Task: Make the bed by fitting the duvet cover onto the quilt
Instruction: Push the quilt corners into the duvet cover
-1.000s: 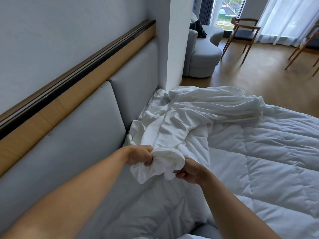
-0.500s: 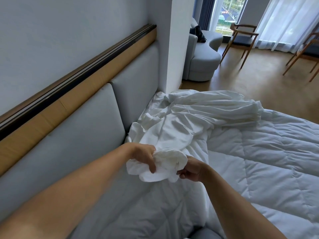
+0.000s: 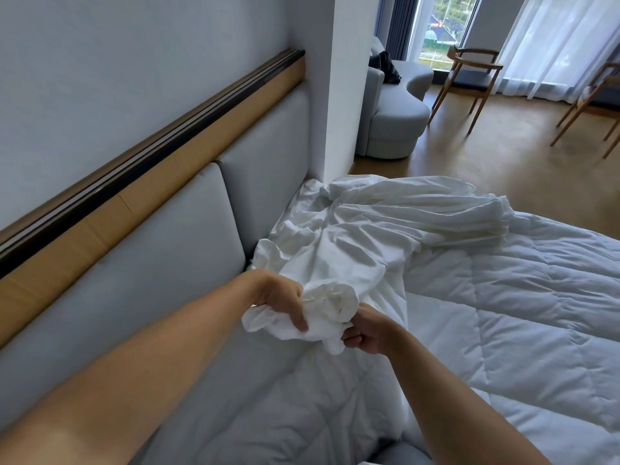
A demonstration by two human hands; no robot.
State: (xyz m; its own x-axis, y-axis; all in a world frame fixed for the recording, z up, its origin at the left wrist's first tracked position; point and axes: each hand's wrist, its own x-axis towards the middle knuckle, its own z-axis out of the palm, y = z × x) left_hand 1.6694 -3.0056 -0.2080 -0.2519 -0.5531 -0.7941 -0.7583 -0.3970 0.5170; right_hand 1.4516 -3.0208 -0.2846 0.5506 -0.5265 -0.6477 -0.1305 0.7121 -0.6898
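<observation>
Near head end of bed, close to padded headboard (image 3: 188, 250): both hands up over quilt (image 3: 503, 313), working same bunched corner of white duvet cover (image 3: 352, 250).

L hand (image 3: 283, 302): fingers curled round gathered fabric from headboard side, thumb lying down across front of the bunch. Gripping it, not loose. A flap of cover hangs out below and to the left of the knuckles.

R hand (image 3: 364, 333): fist-like, fingers curled tight, pinching lower edge of same bunch from the other side. Hands near each other, w/ the wad of cloth between; can't tell if fingers actually touch.

Duvet cover: crumpled, not spread. Runs from the held wad back toward far corner of bed by white pillar (image 3: 339, 95), then piles in long folds across far edge. Lying on top of quilt, touching headboard along its left side.

Quilt: white, stitched in big squares, flat over most of bed, visible right of and under the arms. Bare, not inside cover as far as can be seen.

Beyond bed: grey curved sofa (image 3: 392, 109) behind pillar w/ dark item on seat (too small to ID). Two wooden chairs, nearer-centre chair (image 3: 469, 75) and second chair (image 3: 593, 105) at right edge, on wood floor (image 3: 503, 156). Sheer curtains (image 3: 553, 41) over window at back. Wood-and-dark rail (image 3: 151, 182) along wall above headboard.
</observation>
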